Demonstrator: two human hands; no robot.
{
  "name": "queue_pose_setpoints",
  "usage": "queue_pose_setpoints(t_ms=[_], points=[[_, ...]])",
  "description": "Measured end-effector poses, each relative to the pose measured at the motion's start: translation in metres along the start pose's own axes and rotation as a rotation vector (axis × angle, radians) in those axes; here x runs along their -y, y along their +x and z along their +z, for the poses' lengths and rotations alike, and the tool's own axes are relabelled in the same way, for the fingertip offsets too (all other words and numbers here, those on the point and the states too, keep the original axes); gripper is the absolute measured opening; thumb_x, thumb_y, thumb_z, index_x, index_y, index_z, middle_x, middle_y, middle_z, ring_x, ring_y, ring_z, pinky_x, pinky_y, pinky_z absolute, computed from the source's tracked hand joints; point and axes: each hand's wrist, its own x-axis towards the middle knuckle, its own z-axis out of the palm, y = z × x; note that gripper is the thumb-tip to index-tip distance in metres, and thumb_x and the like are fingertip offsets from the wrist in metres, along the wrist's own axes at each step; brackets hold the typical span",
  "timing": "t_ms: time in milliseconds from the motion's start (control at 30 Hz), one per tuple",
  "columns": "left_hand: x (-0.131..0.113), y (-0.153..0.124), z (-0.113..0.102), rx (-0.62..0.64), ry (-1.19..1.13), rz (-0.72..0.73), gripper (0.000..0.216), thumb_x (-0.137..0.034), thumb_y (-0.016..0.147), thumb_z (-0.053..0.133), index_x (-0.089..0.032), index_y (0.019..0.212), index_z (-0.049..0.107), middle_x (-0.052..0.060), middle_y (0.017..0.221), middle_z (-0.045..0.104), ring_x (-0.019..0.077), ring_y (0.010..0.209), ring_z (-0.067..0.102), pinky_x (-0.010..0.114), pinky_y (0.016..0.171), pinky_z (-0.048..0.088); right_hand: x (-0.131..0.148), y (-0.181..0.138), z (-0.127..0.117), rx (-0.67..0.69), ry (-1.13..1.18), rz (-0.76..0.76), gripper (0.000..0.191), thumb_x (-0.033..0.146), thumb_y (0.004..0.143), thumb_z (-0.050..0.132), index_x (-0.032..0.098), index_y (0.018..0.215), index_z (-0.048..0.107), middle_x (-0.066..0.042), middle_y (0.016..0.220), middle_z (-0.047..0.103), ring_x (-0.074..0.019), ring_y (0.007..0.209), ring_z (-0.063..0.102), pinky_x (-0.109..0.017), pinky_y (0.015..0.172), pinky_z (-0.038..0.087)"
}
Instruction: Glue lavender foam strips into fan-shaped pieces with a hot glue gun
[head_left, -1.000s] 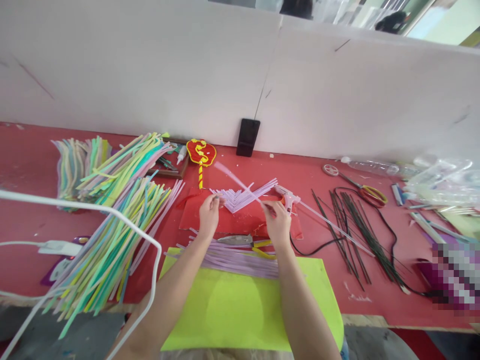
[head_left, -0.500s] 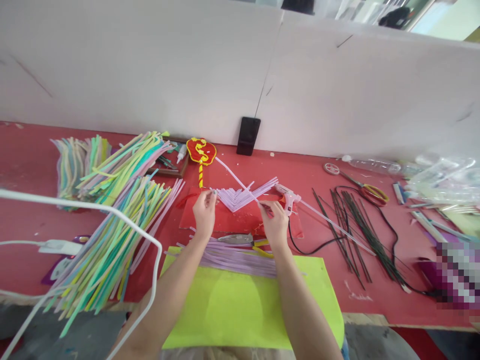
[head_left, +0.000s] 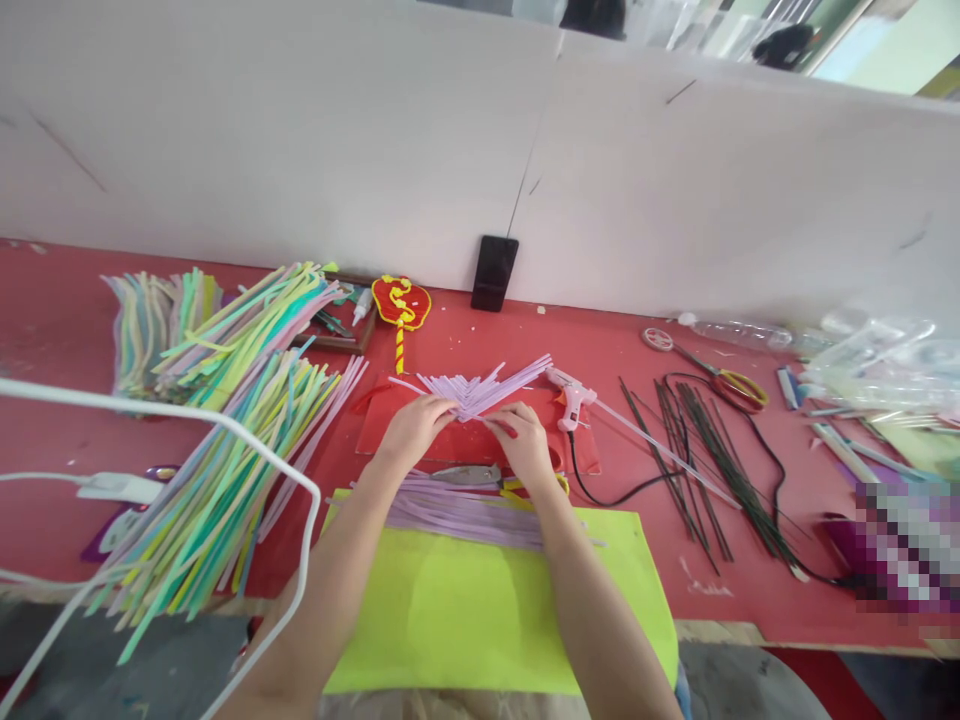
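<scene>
Lilac pipe cleaners laid in a V pattern [head_left: 517, 380] rest over a red board [head_left: 390, 430] in front of me. My left hand [head_left: 420, 425] is closed in a pinch at the lower left of the V's point. At the lower right of the point, my right hand [head_left: 523, 438] pinches too, thumb and finger together. Both hands hold one lilac pipe cleaner [head_left: 403, 384], its free end sticking out left past my left hand; its middle is partly covered by my fingers. Below my hands, a bundle of loose lilac pipe cleaners [head_left: 457, 520] lies beside yellow-handled pliers [head_left: 469, 476].
A pink glue gun [head_left: 576, 398] with a black cord stands at right, near dark green stems [head_left: 720, 460] and scissors [head_left: 739, 388]. Multicoloured pipe cleaners [head_left: 225, 480] pile up at left, behind a white frame [head_left: 247, 450]. A phone [head_left: 495, 272] leans on the wall.
My right hand has moved slightly left and down, my left hand rightward and down. The pipe cleaner, slanting up leftward across the V before, now lies lower, along the V's point.
</scene>
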Motion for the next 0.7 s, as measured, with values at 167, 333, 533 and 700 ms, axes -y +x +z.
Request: queue_pose_setpoints(t_ms=[167, 333, 533, 700], points=[[-0.003, 0.0, 0.0, 0.044, 0.069, 0.024, 0.017, -0.024, 0.088, 0.054, -0.02, 0.098, 0.067, 0.004, 0.099, 0.071, 0.018, 0.093, 0.065, 0.028, 0.083, 0.049, 0.002, 0.001, -0.002, 0.023, 0.002, -0.037, 0.015, 0.025, 0.087, 0.058, 0.024, 0.082, 0.072, -0.004, 0.082, 0.061, -0.0182, 0.081, 0.055, -0.032, 0.077, 0.046], [-0.007, 0.0, -0.003, 0.076, 0.109, 0.032, 0.017, -0.023, 0.088, 0.055, -0.02, 0.099, 0.068, 0.004, 0.098, 0.071, 0.018, 0.09, 0.064, 0.028, 0.08, 0.048, 0.002, 0.002, -0.003, 0.019, -0.028, -0.055, 0.017, 0.025, 0.087, 0.056, 0.026, 0.081, 0.072, -0.004, 0.082, 0.061, -0.0182, 0.08, 0.054, -0.033, 0.077, 0.046], [-0.013, -0.003, -0.002, 0.147, 0.205, 0.023, 0.02, -0.021, 0.089, 0.05, -0.021, 0.101, 0.067, 0.005, 0.098, 0.07, 0.0194, 0.093, 0.062, 0.028, 0.08, 0.046, -0.006, 0.001, -0.005, 0.05, -0.062, -0.077, 0.018, 0.024, 0.088, 0.056, 0.025, 0.081, 0.073, -0.004, 0.084, 0.061, -0.0187, 0.083, 0.054, -0.034, 0.079, 0.045], [-0.022, -0.004, -0.001, 0.216, 0.198, -0.049, 0.025, -0.018, 0.091, 0.045, -0.023, 0.103, 0.066, 0.005, 0.104, 0.067, 0.018, 0.096, 0.062, 0.026, 0.078, 0.045, -0.012, 0.001, -0.006, 0.108, -0.119, -0.089, 0.018, 0.024, 0.087, 0.057, 0.026, 0.082, 0.073, -0.005, 0.089, 0.063, -0.0199, 0.087, 0.053, -0.036, 0.082, 0.043]])
